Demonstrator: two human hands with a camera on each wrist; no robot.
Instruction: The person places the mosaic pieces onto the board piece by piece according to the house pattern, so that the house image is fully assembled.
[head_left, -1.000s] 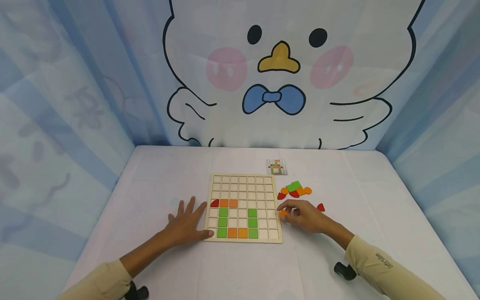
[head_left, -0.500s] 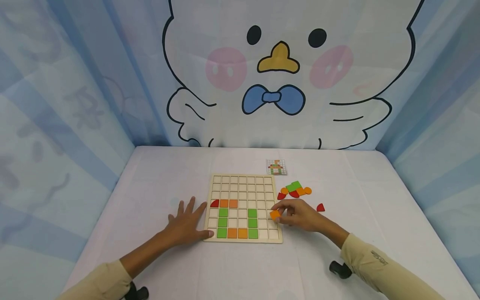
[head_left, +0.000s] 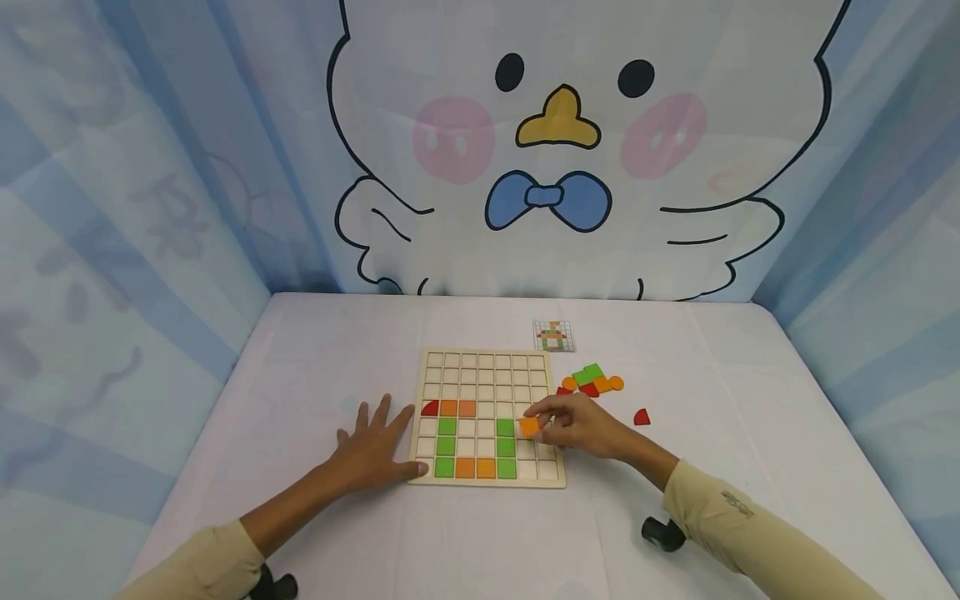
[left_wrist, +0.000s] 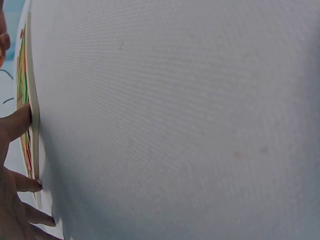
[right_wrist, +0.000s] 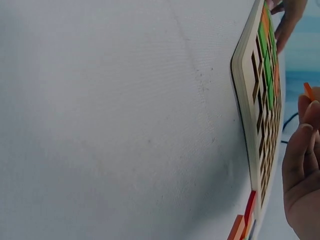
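Observation:
A wooden grid board lies on the table, holding green squares, orange squares and one red curved piece at the left. My left hand is spread at its left side, the thumb on the lower-left edge and the index fingertip at the left rim. In the left wrist view, my left hand touches the board edge. My right hand pinches an orange square over the board's right part, beside the upper green square. The right wrist view shows this orange piece between fingertips of my right hand, above the board.
Right of the board lies a pile of green, orange and red pieces, with a single red piece apart from it. A small patterned card rests behind the board. Printed curtains stand around the table.
My right hand has moved left with the orange square, from beside the board's right edge to over its cells near the green column. My left hand has stayed in place.

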